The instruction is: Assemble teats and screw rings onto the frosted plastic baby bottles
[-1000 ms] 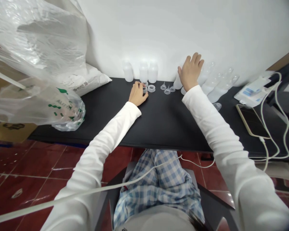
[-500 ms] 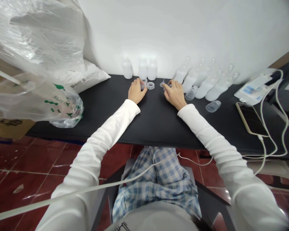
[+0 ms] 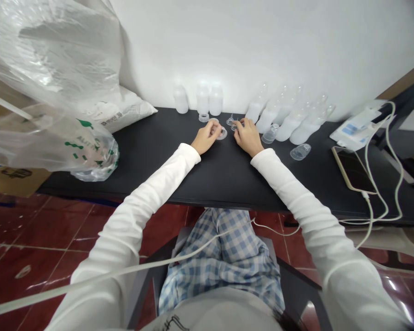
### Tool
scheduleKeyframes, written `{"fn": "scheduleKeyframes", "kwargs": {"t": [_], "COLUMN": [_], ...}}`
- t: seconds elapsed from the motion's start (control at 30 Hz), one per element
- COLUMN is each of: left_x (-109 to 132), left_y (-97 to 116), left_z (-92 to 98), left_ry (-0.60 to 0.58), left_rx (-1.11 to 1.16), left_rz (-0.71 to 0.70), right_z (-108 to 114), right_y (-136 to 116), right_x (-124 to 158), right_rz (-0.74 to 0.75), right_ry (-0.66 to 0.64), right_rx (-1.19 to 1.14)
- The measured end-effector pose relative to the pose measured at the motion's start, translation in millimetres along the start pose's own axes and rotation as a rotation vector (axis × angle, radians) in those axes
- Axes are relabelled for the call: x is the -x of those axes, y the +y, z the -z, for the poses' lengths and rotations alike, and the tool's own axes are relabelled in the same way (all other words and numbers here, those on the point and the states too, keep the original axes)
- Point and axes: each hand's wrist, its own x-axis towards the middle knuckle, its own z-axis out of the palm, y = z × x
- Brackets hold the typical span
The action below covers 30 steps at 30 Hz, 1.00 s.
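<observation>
My left hand [image 3: 207, 137] is closed, its fingertips pinching a clear bottle collar ring [image 3: 223, 134] just above the black table. Two more rings, one a pale ring [image 3: 203, 117], lie behind that hand, one partly covered by it. My right hand [image 3: 247, 137] bends its fingers down onto a small clear bottle nipple [image 3: 233, 128], which they partly hide. Beside it rests another clear nipple [image 3: 230, 120], its tip pointing up. Right of my right hand lies a clear dome cap [image 3: 270, 134], with a second cap [image 3: 300, 151] farther right.
Three white bottles without tops [image 3: 203, 97] stand against the wall. Several bottles with nipples fitted [image 3: 298, 120] are grouped at the right. A phone [image 3: 353, 169] with a white cable lies beside a white-and-blue packet [image 3: 357, 128]. Plastic bags [image 3: 89, 147] crowd the table's left end.
My left hand has moved right and toward me, lifting a ring from the group. My right hand has stayed by the nipples, its fingers more bent. The view has shifted slightly.
</observation>
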Motion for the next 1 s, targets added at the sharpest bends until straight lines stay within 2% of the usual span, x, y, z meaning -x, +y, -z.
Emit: {"fn": "scheduleKeyframes", "kwargs": {"t": [0.23, 0.37, 0.47, 0.57, 0.67, 0.83, 1.0], "left_x": [-9.6, -13.4, -15.4, -15.6, -14.4, -11.1, -5.0], "left_y": [-12.5, -14.7, -15.5, -14.4, -10.9, -2.5, 5.5], "left_z": [-3.5, -3.8, -2.4, -0.6, 0.6, -3.1, -11.0], "left_ry": [0.053, 0.081, 0.101, 0.092, 0.069, 0.065, -0.016], "left_rx": [0.255, 0.389, 0.465, 0.495, 0.487, 0.497, 0.547], "left_rz": [0.235, 0.313, 0.359, 0.373, 0.353, 0.352, 0.333], "right_z": [-3.8, -5.6, -1.2, 6.3, 10.8, 7.8, 3.7], "right_y": [3.2, 6.6, 3.9, -6.3, -18.0, -21.4, -17.0], "right_x": [-0.6, -0.9, 1.3, 6.3, 11.4, 12.8, 10.6], "right_rz": [-0.012, -0.011, 0.064, 0.154, 0.187, 0.12, 0.095], "right_ry": [-0.048, 0.044, 0.121, 0.157, 0.14, 0.104, 0.139], "right_rx": [-0.045, -0.119, -0.261, -0.442, -0.592, -0.742, -0.773]}}
